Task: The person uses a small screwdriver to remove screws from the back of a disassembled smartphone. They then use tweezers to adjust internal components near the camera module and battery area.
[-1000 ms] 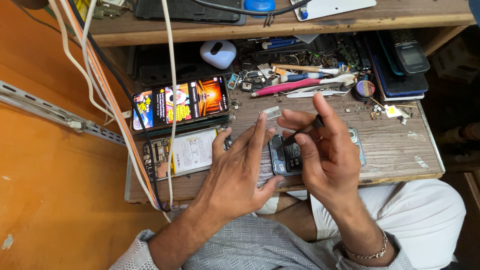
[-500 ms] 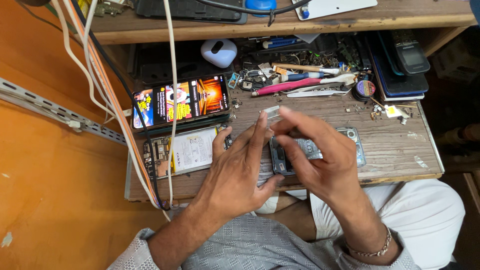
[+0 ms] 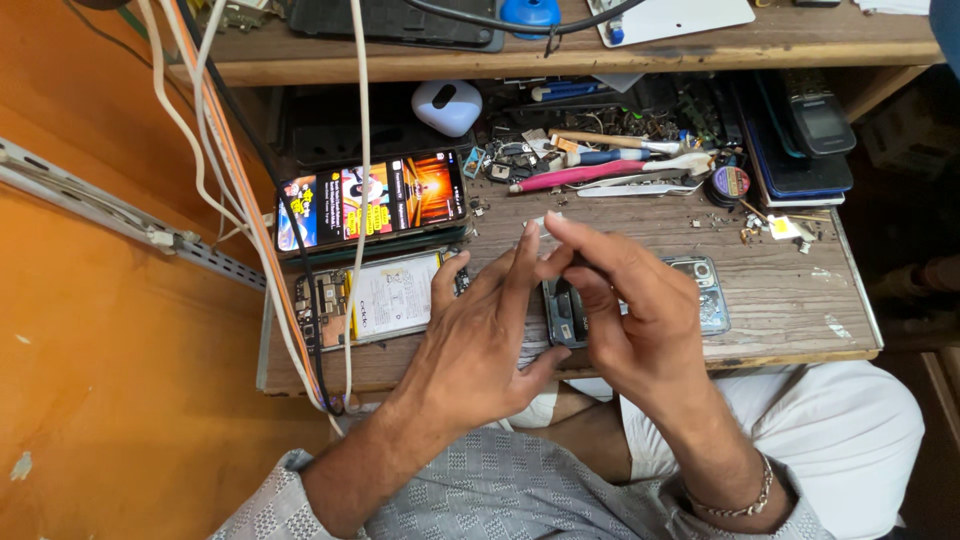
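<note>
A dismantled phone point(image 3: 702, 292) with its back off lies on the wooden bench point(image 3: 790, 330), mostly hidden under my hands. My right hand point(image 3: 640, 320) is over it, thumb and fingers pinched on a thin dark tool near the phone's top-left corner. My left hand point(image 3: 490, 335) lies just left of the phone with its fingers spread. Its index finger points up beside the right fingertips, and its thumb sits by the phone's near edge. It holds nothing that I can see.
A phone with a lit screen point(image 3: 370, 200) leans at the left, above another opened phone with a white battery point(image 3: 392, 295). Screwdrivers and a pink-handled tool point(image 3: 570, 177) crowd the back. Stacked phones point(image 3: 800, 150) sit far right. Cables point(image 3: 357, 120) hang down on the left.
My right hand has shifted left and its pinched fingertips now meet the left index finger. The left hand has spread and lifted its fingers. More of the phone's right side shows.
</note>
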